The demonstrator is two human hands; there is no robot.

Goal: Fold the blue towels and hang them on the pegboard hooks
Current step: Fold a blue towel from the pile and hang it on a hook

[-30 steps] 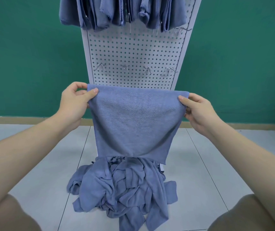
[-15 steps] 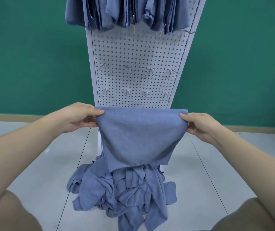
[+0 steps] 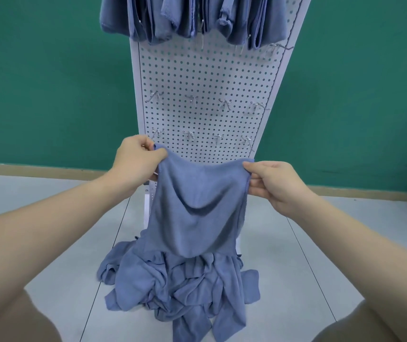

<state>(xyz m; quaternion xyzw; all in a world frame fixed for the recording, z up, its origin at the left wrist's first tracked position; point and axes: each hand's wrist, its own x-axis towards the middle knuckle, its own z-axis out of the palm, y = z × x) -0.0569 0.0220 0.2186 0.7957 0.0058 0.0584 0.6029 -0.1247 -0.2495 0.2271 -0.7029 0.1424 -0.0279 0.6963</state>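
Left hand point(image 3: 137, 160) and right hand point(image 3: 275, 186) are pinching the towel's point(image 3: 197, 206) top corners — it's sagging between them; risking a crooked fold — one pinch could slip.

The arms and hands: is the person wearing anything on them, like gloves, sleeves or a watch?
Nothing shows on them. The left hand and right hand are bare, without gloves, rings or a watch, and both forearms are uncovered right to the picture's edge, with no sleeve in view.

Left hand point(image 3: 137, 161) and right hand point(image 3: 272, 185) pinch a sagging blue towel point(image 3: 197, 208) before the pegboard point(image 3: 207, 95).
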